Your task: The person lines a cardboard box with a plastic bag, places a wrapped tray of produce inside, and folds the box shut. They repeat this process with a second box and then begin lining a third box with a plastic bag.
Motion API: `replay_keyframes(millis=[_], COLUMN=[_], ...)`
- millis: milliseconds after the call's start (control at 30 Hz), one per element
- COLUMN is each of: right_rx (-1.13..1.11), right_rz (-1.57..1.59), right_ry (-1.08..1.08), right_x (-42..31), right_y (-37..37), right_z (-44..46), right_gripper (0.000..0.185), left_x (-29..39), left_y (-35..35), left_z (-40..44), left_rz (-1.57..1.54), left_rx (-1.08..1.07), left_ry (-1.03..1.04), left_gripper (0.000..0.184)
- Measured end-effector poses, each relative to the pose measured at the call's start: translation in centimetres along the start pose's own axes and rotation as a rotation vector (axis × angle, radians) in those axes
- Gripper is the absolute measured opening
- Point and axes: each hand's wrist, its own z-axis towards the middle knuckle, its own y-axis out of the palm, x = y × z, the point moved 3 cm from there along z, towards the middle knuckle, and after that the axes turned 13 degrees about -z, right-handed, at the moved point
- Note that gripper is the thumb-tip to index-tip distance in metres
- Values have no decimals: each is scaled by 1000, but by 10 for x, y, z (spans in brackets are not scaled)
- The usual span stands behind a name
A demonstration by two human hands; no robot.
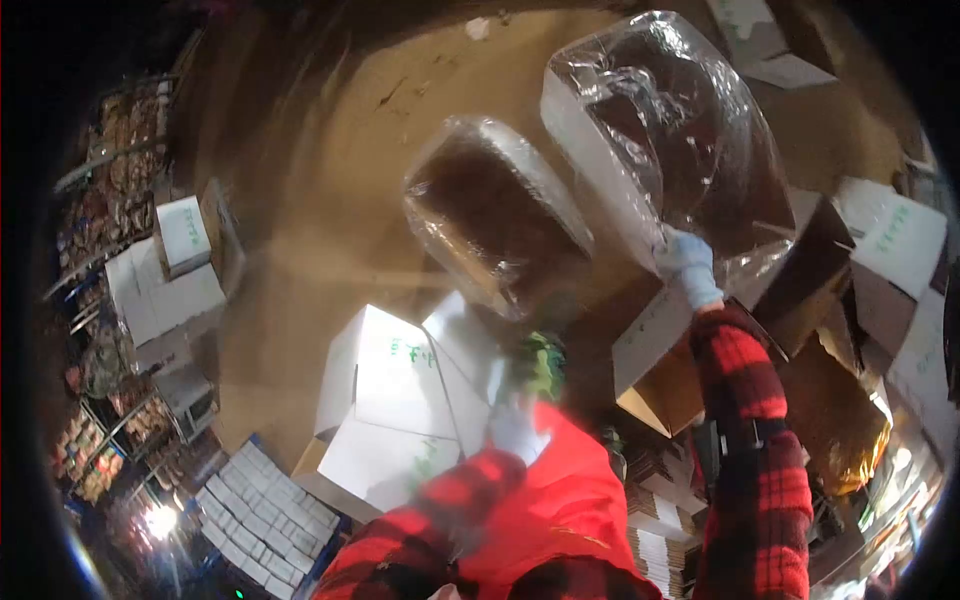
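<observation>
One wide brown floor (300, 230) carries the boxes. Toward its far edge, right of the middle, stands the large box (600, 170), open and lined with clear plastic (690, 130) that puffs over its rim. Left of it, nearer the floor's middle, a smaller lined box (500, 210) stands open too, slightly blurred. Toward the near edge, a white carton (400, 370) with green print sits with its flaps spread.

The two gloved hands are well apart. The right hand (688, 262) is closed on the near corner of the large box, where the plastic gathers. The left hand (518, 430) is blurred, close to the person's red front and the white carton; I cannot tell whether it holds anything.

For a sound hold, I judge the fingers should take cardboard and plastic together: film alone could slip or tear. A second hand on the opposite rim would steady the box.
</observation>
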Motion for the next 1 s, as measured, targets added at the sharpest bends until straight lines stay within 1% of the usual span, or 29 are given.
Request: replay_keyframes(millis=[67, 133, 167, 233, 267, 300, 367, 400, 433, 500, 567, 600, 633, 667, 700, 733, 767, 800, 833, 867, 900, 933, 967, 1000], right_rx=[-58, -51, -78, -145, -231, -252, -339, -349, -370, -282, -156, -107, -117, -147, 0, 86, 71, 191, 247, 319, 318, 244, 183, 154], right_rz=[-26, 8, 14, 81, 113, 122, -5, -62, -51, -13, 20, 57, 132, 139, 153, 113, 103, 130, 256, 282, 387, 437, 433, 355], right_ry=[-28, -24, -33, -11, -35, -37, -59, 38, 28, 56, -9, -18, 38, 77, 78, 68, 34, 51, 40, 28, 23, 107, 256, 422], right_x=[-21, -48, -64, -93, -100, -109, -129, -137, -139, -135, -132, -135, -138, -140, -142, -144, -146, -151, -149, -144, -131, -113, -91, -66], right_y=[37, 73, 90, 119, 136, 151, 182, 194, 202, 190, 191, 175, 162, 154, 159, 153, 147, 128, 120, 116, 112, 109, 126, 143], right_z=[51, 82, 92, 104, 106, 104, 95, 97, 101, 112, 122, 131, 139, 145, 147, 144, 138, 113, 83, 51, 17, -15, -54, -95], right_gripper=[21, 25, 25, 26, 28, 28, 26, 18, 18, 16, 14, 14, 13, 11, 10, 9, 20, 41, 55, 57, 53, 52, 55, 58], left_x=[-5, -5, -2, -1, -2, -2, -6, -9, -10, -3, 0, 0, -1, -4, -4, -5, -5, -8, -9, -8, -7, -2, -2, -5], left_y=[-2, -12, -23, -36, -39, -42, -42, -43, -43, -54, -54, -55, -53, -49, -46, -45, -45, -41, -38, -39, -41, -46, -44, -39], left_z=[2, 7, 11, 18, 21, 24, 30, 31, 32, 41, 46, 50, 51, 52, 53, 54, 55, 55, 56, 56, 57, 62, 65, 66], left_rz=[-38, -69, -99, -127, -143, -158, -180, -194, -209, -166, -147, -198, -196, -182, -170, -158, -261, -228, -195, -161, -123, -120, -110, -76], left_rx=[36, 26, 32, 24, 47, 70, 48, 59, 72, 75, 68, 6, -15, -5, 0, 1, 31, 47, 74, 69, 75, 0, -3, -5], left_ry=[-2, -20, -4, -10, 16, 44, -12, -7, 2, 12, 11, -23, 2, 12, 31, 48, 70, 93, 109, 114, 115, 57, 83, 83], left_gripper=[75, 74, 71, 68, 67, 67, 65, 64, 62, 61, 61, 60, 60, 59, 58, 57, 56, 56, 55, 55, 55, 53, 53, 52])
